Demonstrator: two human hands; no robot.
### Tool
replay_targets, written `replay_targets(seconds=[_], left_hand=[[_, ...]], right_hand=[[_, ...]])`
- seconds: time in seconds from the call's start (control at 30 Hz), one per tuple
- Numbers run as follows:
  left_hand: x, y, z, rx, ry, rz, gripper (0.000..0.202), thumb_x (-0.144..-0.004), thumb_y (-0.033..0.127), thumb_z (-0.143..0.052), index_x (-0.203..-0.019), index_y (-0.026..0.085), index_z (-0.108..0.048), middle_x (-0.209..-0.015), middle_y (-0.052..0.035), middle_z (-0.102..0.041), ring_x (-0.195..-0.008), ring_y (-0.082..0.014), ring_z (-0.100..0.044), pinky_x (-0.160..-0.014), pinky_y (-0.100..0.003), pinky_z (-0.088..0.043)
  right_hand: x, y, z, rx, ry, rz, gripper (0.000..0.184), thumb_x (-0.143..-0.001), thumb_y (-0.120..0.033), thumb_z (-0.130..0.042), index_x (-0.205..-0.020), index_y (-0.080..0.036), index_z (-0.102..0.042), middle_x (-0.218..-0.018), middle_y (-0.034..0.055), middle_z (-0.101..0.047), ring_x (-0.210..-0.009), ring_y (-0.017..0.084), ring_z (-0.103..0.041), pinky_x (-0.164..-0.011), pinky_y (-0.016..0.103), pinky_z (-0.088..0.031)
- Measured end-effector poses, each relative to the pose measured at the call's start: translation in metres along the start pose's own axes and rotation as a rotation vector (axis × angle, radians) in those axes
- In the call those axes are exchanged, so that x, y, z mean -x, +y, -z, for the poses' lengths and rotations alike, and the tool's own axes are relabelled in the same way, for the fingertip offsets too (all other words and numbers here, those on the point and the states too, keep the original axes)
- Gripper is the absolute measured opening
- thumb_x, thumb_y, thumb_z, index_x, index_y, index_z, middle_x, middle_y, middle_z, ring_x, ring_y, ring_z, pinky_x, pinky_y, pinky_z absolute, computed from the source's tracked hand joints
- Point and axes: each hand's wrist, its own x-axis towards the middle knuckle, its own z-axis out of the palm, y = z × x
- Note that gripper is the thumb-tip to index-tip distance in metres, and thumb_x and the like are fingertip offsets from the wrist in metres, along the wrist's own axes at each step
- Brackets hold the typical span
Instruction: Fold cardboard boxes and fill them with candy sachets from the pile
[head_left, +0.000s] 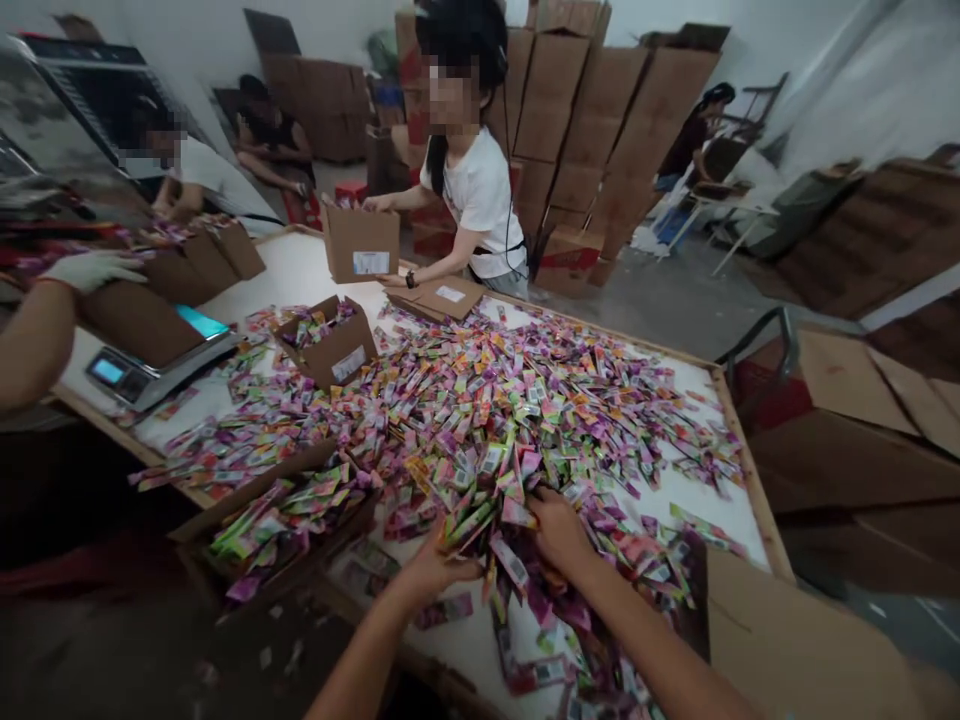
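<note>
Small printed plastic packets in pink, purple, green and orange form a wide pile (480,380) on the white tabletop. At the pile's near edge, my left hand (433,572) is curled round a bunch of packets (476,515) from the left. My right hand (559,528) closes on the same bunch from the right, its fingertips partly hidden among the packets. Just left of my hands, an open cardboard box (247,480) full of packets stands at the table's near edge. Another filled box (330,345) sits farther back on the pile's left side.
Across the table a person (480,190) in a white shirt holds a packet-filled box (360,245). A gloved hand (94,270) at left is by a box on a digital scale (120,375). Cardboard (795,640) lies near my right arm. The wooden table rim (754,480) borders the right side.
</note>
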Motion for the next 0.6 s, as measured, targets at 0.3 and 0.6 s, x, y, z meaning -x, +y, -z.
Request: replay_targets(seconds=[0.3,0.6], left_hand=[[-0.079,0.059,-0.042,-0.849,0.182,-0.382,0.083,-0.061,0.018,-0.08,-0.137,0.011,-0.046,-0.128,-0.0183,-0.056,-0.122,-0.0347,-0.051,-0.107,-0.049,-0.037],[-0.145,0.15,-0.035,-0.732,0.478,-0.479,0.045,-0.076,0.021,-0.068,-0.118,0.014,-0.054,-0.107,-0.0097,-0.064,-0.094,-0.0214,-0.061,-0.089,-0.038,-0.048]], right_hand=[[0.035,-0.016,-0.001,0.006,0.028,0.074,0.041,-0.081,-0.014,-0.05,-0.117,-0.017,-0.068,-0.141,0.0153,-0.051,-0.13,0.029,-0.045,-0.109,0.04,-0.034],[0.039,0.003,-0.019,-0.016,0.048,0.031,0.069,-0.08,-0.008,-0.048,-0.147,-0.025,-0.043,-0.144,0.0176,-0.048,-0.13,0.03,-0.047,-0.109,0.041,-0.035]])
